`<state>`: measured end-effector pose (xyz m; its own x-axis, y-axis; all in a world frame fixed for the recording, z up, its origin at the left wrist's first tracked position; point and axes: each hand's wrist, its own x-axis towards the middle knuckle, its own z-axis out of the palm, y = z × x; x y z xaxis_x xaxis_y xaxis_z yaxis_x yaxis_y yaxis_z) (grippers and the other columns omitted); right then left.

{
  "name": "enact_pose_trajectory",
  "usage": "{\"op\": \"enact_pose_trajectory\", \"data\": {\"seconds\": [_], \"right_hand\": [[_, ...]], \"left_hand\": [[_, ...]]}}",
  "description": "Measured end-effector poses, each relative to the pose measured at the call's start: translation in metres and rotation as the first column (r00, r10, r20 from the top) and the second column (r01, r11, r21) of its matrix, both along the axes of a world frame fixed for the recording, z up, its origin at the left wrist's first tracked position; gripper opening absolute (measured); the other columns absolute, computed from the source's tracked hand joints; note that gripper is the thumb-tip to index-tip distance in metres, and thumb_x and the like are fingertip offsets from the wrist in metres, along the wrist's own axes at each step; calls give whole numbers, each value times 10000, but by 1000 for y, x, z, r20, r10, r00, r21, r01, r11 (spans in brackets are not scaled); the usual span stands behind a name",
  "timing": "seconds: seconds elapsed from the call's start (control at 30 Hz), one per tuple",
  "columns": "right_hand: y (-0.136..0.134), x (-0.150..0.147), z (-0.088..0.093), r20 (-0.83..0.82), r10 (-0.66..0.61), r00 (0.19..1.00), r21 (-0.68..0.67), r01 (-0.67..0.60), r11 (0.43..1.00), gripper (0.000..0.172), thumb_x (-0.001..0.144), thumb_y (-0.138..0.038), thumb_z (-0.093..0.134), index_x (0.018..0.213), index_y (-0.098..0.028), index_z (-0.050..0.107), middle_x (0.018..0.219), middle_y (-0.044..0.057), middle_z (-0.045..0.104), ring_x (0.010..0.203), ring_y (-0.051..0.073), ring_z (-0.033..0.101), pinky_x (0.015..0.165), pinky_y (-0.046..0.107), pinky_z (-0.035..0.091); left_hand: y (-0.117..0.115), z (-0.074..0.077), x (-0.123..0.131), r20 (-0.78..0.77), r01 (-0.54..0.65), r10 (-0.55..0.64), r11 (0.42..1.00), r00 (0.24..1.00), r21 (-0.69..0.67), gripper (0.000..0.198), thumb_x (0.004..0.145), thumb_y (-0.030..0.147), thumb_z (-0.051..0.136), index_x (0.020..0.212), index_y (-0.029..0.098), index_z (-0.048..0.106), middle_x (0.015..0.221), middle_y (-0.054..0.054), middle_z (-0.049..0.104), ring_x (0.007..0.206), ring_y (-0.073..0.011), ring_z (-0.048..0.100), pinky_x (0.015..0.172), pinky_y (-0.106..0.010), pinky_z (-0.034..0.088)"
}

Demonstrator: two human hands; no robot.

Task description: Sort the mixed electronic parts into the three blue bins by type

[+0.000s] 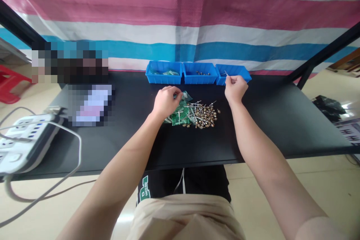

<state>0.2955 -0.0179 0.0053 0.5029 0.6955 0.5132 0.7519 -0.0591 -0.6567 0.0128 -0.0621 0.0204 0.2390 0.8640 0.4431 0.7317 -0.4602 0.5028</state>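
My left hand point(168, 101) is pinched closed at the left end of a mixed pile, its fingertips at a small green plastic packet point(186, 96). More green packets point(180, 114) lie below it, with silver screws point(194, 111) and brass-coloured round-headed pieces point(206, 115) heaped to their right. Over the front edge of the right blue bin point(244, 74), my right hand point(236, 88) has its fingers pinched together on a thin silver screw point(226, 72). The middle blue bin point(200, 79) holds several brass-coloured pieces. Pale and greenish pieces lie in the left blue bin point(164, 78).
All this stands on a black table point(126, 142). A white power strip point(25, 138) with loose cables sits at the left edge. Beside it a phone-like object point(94, 105) is pixelated. Behind the bins hangs a striped sheet point(140, 7); black frame posts point(317, 56) flank the table.
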Motion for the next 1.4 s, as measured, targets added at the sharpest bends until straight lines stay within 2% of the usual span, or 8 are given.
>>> {"op": "enact_pose_trajectory", "data": {"seconds": [0.5, 0.63, 0.7, 0.8, 0.9, 0.97, 1.1, 1.4], "right_hand": [[3, -5, 1, -107, 2, 994, 10, -1, 1000, 154, 867, -294, 646, 817, -150, 634, 812, 89, 729, 782, 212, 702, 854, 347, 526], [-6, -21, 5, -86, 169, 982, 14, -168, 986, 153, 855, -299, 633, 789, -161, 636, 770, 72, 716, 744, 200, 685, 787, 326, 529], [-13, -31, 7, -64, 361, 930, -21, -363, 931, 166, 849, -322, 633, 798, -164, 652, 756, 59, 707, 723, 190, 669, 739, 311, 523], [-25, -47, 11, 31, 640, 768, -163, -628, 761, 212, 824, -365, 667, 876, -162, 694, 783, 51, 698, 738, 191, 643, 735, 318, 511], [-35, -61, 13, 153, 784, 601, -324, -719, 614, 379, 836, -410, 676, 1118, -158, 701, 1000, 96, 700, 952, 245, 633, 863, 375, 507], [-40, -68, 13, 178, 814, 552, -435, -698, 569, 493, 876, -443, 637, 1276, -155, 651, 1164, 135, 657, 1110, 297, 579, 947, 432, 491], [-43, -77, 11, 180, 827, 532, -546, -646, 534, 467, 954, -439, 530, 1326, -181, 645, 1208, 138, 605, 1165, 322, 516, 1014, 475, 461], [-43, -82, 8, 159, 800, 578, -490, -657, 572, 238, 910, -292, 615, 1083, -166, 719, 1031, 96, 655, 989, 240, 606, 877, 358, 477]], "left_hand": [[1, -3, 3, -163, 22, -43, 991, 986, -129, 257, 874, 337, 611, 1038, 183, 736, 1138, -110, 729, 1106, -321, 636, 1012, -492, 497], [2, -4, 2, -182, 34, -58, 990, 981, -135, 239, 879, 326, 601, 1012, 200, 755, 1093, -104, 748, 1075, -311, 661, 975, -474, 515], [2, -4, 2, -183, 36, -61, 990, 981, -136, 239, 877, 320, 603, 1012, 201, 761, 1083, -105, 752, 1065, -304, 670, 964, -462, 519], [1, -2, 3, -185, 50, -76, 989, 980, -137, 255, 883, 319, 589, 1025, 195, 761, 1088, -103, 754, 1053, -294, 677, 963, -442, 517], [0, -1, 3, -188, 65, -93, 986, 978, -151, 264, 888, 305, 576, 1035, 181, 757, 1095, -102, 753, 1051, -289, 678, 973, -432, 511], [0, 0, 2, -181, 72, -100, 985, 978, -158, 261, 887, 294, 576, 1035, 174, 754, 1099, -104, 750, 1058, -289, 676, 974, -430, 510], [0, 0, 2, -167, 88, -115, 983, 979, -162, 245, 883, 286, 582, 1025, 179, 751, 1092, -104, 748, 1061, -284, 678, 963, -416, 514], [2, -3, 2, -165, 106, -131, 983, 978, -151, 233, 878, 271, 591, 1019, 179, 751, 1077, -102, 751, 1045, -281, 687, 937, -410, 522]]}}
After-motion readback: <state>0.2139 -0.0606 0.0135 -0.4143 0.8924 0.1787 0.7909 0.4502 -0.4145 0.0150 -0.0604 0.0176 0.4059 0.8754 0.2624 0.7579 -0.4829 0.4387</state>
